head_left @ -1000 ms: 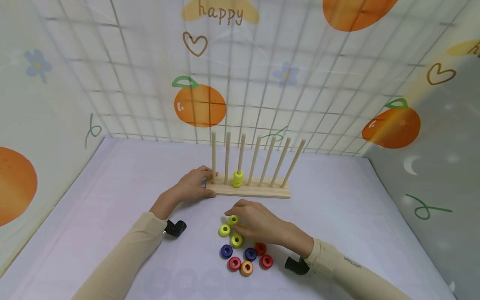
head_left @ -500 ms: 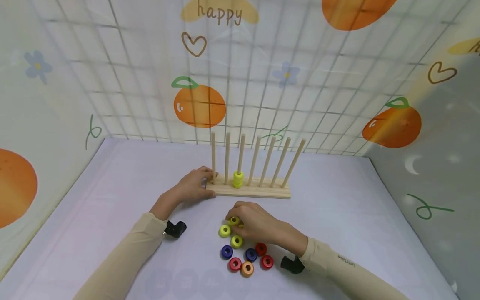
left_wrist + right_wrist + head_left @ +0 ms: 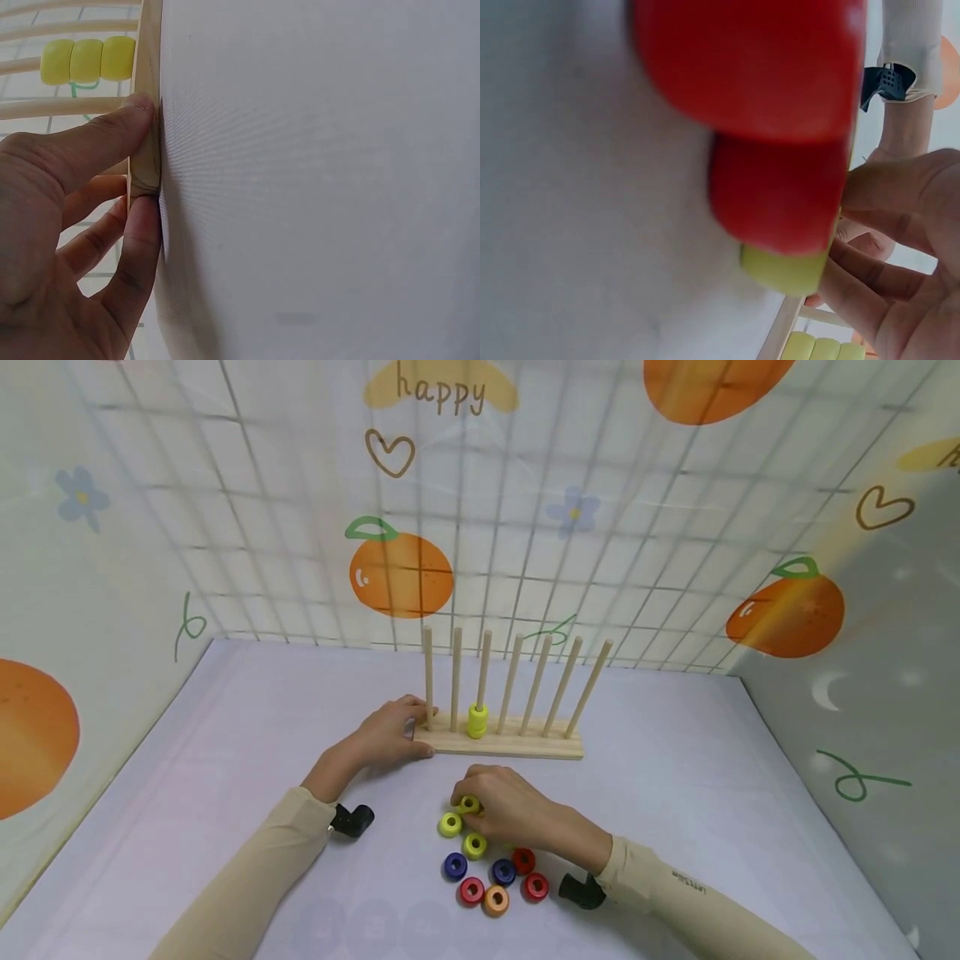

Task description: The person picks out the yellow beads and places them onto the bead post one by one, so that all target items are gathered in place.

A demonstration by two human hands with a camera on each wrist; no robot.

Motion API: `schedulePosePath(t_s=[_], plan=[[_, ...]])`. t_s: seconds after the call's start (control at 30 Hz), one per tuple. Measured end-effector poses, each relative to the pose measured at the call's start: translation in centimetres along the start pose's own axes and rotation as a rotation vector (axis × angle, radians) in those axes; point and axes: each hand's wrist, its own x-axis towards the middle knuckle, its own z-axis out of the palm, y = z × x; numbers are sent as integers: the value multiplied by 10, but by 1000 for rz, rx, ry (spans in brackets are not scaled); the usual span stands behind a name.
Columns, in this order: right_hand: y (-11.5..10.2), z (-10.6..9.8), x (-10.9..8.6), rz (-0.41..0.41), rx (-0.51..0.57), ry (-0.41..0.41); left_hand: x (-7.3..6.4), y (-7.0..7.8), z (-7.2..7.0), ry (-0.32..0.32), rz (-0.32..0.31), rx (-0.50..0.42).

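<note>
My left hand [image 3: 386,732] grips the left end of a wooden peg stand [image 3: 517,745], thumb along its front edge. In the left wrist view, the thumb and fingers [image 3: 141,225] hold the base at its corner. Several upright pegs rise from the base; three yellow beads [image 3: 86,60] are stacked on the third peg from the left. In front of the stand, my right hand [image 3: 517,806] pinches a yellow bead [image 3: 468,804] low over the table. Two more yellow beads lie close by, one left [image 3: 450,825] and one nearer me [image 3: 474,845].
Nearer me lie two blue beads [image 3: 455,866], several red beads [image 3: 536,887] and an orange bead [image 3: 496,901], partly touching. Red beads fill much of the right wrist view. Black wrist cameras [image 3: 352,820] hang beside both sleeves. A printed curtain [image 3: 480,493] stands behind the table.
My right fingers have closed in round the yellow bead, the wrist and sleeve shifting slightly left. The left hand and the stand stay in place.
</note>
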Motion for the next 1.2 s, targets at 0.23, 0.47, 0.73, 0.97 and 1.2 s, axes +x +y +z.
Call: schedulePosePath(t_s=[0.23,0.47,0.73,0.97,1.2], plan=[[-3,-2,1,-4,-7,1,-1,1,-1,-4,1,-5],[-6,-6,1,-19,-27,18,-2,3,-1,-4,-9,-16],[-12,-18,0,-41,-68,47,-1,1,0,3,-9,-10],[-18,-31,-1,-59,-96,81,-1,-1,0,5,-8,-8],[-18,-46,-2,-47,-101,154,-2,0,0,-3,-22,-17]])
